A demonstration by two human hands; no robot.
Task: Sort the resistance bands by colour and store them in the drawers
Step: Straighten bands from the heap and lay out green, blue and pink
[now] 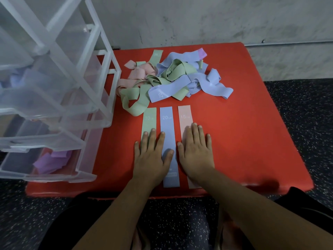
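While flat left hand (153,156) presses green band (149,121), flat right hand (196,150) pink band (184,120), both lengthwise toward wall (216,20).

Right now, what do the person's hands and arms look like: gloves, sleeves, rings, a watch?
The left hand and right hand are bare: no gloves, rings or watch show. The left forearm and right forearm are uncovered to the picture's edge; no sleeve in view.

The pile of bands (173,78) lies on the worktop (243,132). Left of the pile stands the drawer unit (54,87). In front of the pile three bands lie flat side by side: the 30 LB band (149,120) towards its left, the 20 LB band (167,127) in the middle, the 15 LB band (184,116) towards its right. The left grip (151,156) lies flat on the first two, the right grip (196,152) on the third.
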